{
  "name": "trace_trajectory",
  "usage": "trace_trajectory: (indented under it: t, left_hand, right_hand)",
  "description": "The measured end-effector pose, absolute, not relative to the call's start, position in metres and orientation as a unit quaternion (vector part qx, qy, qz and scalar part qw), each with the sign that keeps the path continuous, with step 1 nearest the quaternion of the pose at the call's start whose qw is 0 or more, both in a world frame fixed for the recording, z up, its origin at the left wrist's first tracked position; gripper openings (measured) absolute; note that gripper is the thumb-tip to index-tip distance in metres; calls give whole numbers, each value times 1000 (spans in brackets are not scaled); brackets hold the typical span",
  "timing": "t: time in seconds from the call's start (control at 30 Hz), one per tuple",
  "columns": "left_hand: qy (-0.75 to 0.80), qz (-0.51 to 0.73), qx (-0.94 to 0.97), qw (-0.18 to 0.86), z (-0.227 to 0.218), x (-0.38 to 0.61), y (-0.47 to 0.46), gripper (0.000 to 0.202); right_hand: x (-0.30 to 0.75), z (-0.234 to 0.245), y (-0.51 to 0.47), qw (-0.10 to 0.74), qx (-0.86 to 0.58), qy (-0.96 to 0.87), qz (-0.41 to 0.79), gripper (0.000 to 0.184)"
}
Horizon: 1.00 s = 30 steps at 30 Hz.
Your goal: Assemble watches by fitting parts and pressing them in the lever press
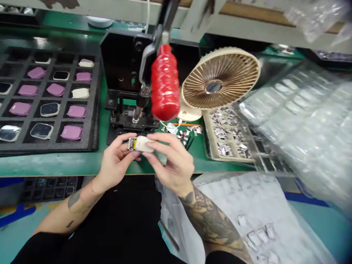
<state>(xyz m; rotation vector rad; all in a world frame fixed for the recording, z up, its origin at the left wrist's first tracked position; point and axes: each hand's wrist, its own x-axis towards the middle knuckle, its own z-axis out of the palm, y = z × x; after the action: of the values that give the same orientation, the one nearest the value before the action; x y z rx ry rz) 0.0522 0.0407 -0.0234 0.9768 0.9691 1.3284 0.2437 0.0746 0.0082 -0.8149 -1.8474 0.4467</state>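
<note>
The person wears a black cloth shirt (pixel 121 227), seen at seven o'clock of the view, with one thin white mark (pixel 115 190) on its front. The short black left sleeve (pixel 41 247) is at eight o'clock, the short black right sleeve (pixel 224 257) at five o'clock. The bare left hand (pixel 115 161) leads to a left forearm (pixel 57 218) with separate tattoos (pixel 69 224), one of them a broad, squarish patch (pixel 74 199). Behind the bare right hand (pixel 176 161), a dense, flower-like tattoo (pixel 210 216) covers the right forearm (pixel 220 229).

The left hand (pixel 117 157) and right hand (pixel 173 159) come close together in front of the body, each pinching between thumb and bent fingers. The lightly tattooed left forearm (pixel 75 205) and heavily tattooed right forearm (pixel 211 214) slant inward toward each other.
</note>
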Motion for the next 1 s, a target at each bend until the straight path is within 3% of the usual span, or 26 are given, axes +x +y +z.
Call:
trace_trajectory:
  t: [0.23,0.43,0.57,0.73,0.9,1.0]
  left_hand:
    - [369,578,413,599,-22,49,39,51]
    - [375,601,404,579,-24,48,37,29]
    - [374,592,424,574,-24,47,37,42]
    - [400,558,506,521,-24,42,32,22]
    - [413,560,530,485,-28,45,29,21]
    - [392,580,459,548,-28,50,33,34]
  right_hand:
    - [231,-9,84,475,-333,-778,240,46]
    - [238,-15,77,475,-361,-759,262,48]
    - [244,-15,80,463,-373,-730,336,31]
    - [237,-12,76,475,-368,-701,383,10]
    - [239,2,73,449,-379,-725,358,5]
    - [250,27,89,467,-377,-777,192,13]
